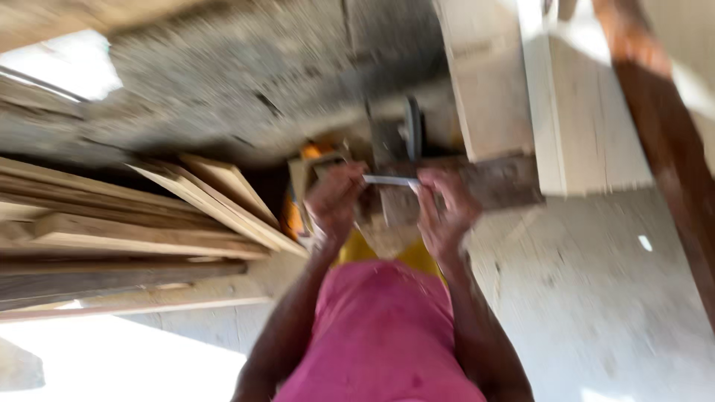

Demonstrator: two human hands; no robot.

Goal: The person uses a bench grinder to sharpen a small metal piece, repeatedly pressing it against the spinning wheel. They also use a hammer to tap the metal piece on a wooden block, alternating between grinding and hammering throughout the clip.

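Lower left of frame: stacked wood planks (134, 223). Frame centre: left hand (335, 199) & right hand (445, 212) each pinch one end of a thin pale strip (391, 180), fingers closed round it, held level over a blurry wooden block (395, 216). Strip prob light, stiff, narrow; best gripped at both ends. Upper right: pale boards (588, 126).

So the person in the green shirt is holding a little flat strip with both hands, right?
Not quite: the shirt is pink, not green, as the head view shows. Both hands, left hand and right hand, do hold the little flat strip between them.
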